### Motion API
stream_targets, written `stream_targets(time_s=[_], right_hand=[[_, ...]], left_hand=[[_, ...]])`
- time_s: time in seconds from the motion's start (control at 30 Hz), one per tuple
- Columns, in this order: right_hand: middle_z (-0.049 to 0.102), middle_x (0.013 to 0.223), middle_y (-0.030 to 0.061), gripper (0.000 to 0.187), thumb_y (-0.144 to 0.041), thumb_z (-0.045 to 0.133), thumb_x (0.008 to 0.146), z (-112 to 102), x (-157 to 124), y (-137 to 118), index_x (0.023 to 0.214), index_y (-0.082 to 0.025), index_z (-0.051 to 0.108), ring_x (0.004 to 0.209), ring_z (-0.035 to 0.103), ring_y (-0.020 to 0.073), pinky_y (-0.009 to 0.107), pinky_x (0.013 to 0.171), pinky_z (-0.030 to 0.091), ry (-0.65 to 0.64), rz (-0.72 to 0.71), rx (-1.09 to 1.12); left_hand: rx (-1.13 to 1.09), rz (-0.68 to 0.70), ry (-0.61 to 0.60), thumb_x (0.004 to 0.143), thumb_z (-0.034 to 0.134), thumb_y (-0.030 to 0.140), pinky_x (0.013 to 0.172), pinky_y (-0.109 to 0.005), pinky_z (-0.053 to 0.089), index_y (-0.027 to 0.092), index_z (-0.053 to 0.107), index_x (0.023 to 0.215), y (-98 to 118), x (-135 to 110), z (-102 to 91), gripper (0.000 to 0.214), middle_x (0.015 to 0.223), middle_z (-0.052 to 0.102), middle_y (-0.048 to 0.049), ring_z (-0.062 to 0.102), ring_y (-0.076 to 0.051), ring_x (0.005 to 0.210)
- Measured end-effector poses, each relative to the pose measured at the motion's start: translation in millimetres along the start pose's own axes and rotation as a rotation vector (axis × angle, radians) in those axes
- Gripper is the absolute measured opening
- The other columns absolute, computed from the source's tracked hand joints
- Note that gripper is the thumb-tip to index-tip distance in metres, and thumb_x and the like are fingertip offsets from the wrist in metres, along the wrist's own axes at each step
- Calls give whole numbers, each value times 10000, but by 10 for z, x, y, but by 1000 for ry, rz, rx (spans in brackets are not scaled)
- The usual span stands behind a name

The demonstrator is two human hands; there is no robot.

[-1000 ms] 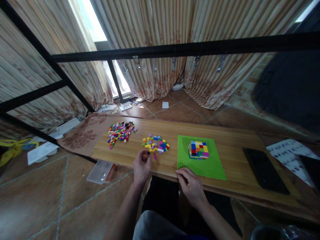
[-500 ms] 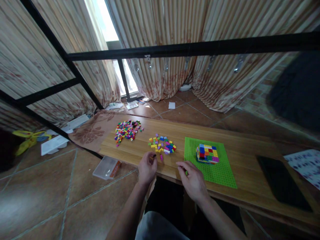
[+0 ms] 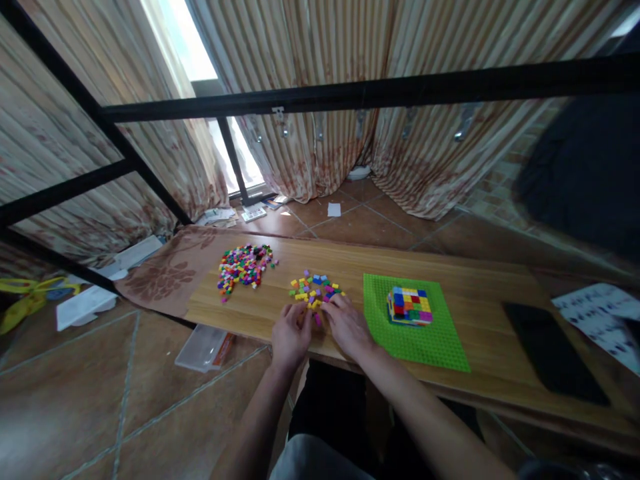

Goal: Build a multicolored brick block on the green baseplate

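Observation:
My left hand (image 3: 291, 339) is at the near edge of a small scatter of toy building bricks (image 3: 306, 291), its fingers curled in a pinch. Whatever they hold is too small to make out. My right hand (image 3: 349, 328) reaches into the right side of the same scatter, fingertips down among the bricks and drawn together. What lies under them is hidden. A magenta brick (image 3: 317, 320) rests between the two hands. To the right, a blocky multicoloured brick build (image 3: 411, 307) stands on a green studded baseplate (image 3: 443, 347).
A larger heap of mixed bricks (image 3: 245, 267) lies on the left of the wooden table (image 3: 280, 257). At the right are a dark flat panel (image 3: 555, 350) and a printed sheet (image 3: 595, 313). A clear plastic box (image 3: 200, 348) is below the left edge; a black metal bar (image 3: 325, 97) crosses beyond.
My right hand has moved left and forward, from beside the baseplate into the small brick scatter. My left hand stays near the scatter's front edge. The view has shifted slightly.

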State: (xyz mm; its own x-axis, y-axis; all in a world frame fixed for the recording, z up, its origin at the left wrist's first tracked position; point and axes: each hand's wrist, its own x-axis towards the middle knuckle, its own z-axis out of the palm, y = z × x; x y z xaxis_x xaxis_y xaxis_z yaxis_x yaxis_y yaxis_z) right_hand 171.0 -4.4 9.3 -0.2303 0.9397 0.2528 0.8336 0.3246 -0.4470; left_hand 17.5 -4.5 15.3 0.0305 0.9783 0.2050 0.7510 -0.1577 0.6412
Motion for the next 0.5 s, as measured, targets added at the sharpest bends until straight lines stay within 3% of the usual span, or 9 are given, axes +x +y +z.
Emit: stream_targets(time_s=[0.23,0.5], right_hand=[[610,989,81,247,-108,451,901,38,-36,-11,1025,-207,640,986,533,216,329,851,425,-5,63,-31],[607,897,52,159,-163,469,908,-139,-401,0,908,-220,617,896,543,207,321,814,428,59,195,5]], left_hand=[[289,48,-41,881,495,340,722,-276,467,224,664,969,149,355,74,223,1026,625,-77,626,-191,862],[420,-29,-36,855,501,318,655,-287,461,205,658,835,292,420,122,194,954,640,-88,627,-198,778]])
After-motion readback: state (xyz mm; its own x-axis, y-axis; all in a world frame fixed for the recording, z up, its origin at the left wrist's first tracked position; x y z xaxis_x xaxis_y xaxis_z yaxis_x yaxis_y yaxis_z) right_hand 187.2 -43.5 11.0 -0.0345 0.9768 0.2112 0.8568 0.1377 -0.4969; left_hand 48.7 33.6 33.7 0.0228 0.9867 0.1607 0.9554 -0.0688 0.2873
